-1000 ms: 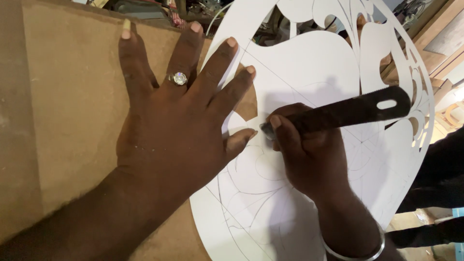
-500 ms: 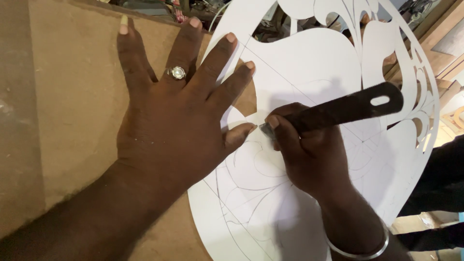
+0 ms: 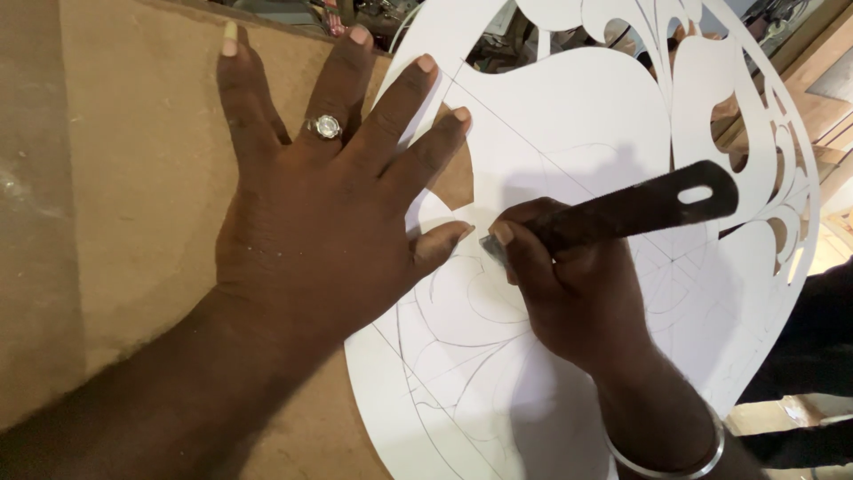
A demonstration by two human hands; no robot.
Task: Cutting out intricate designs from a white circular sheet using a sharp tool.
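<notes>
A large white round sheet [image 3: 569,116] with pencilled curves and cut-out openings lies on a brown board [image 3: 133,160]. My left hand [image 3: 329,204], wearing a ring, presses flat with fingers spread over the sheet's left edge and the board. My right hand [image 3: 577,293], with a metal bangle at the wrist, grips a dark flat metal blade tool [image 3: 640,209]. Its tip meets the sheet close to my left thumb, and its slotted end points up to the right.
The board's far edge runs along the top, with cluttered small items [image 3: 338,13] beyond it. Wooden pieces [image 3: 817,107] show past the sheet at right. The sheet overhangs the board on the right side.
Both hands stay in nearly the same pose. The tool tip has shifted only slightly along the pencilled line near my left thumb.
</notes>
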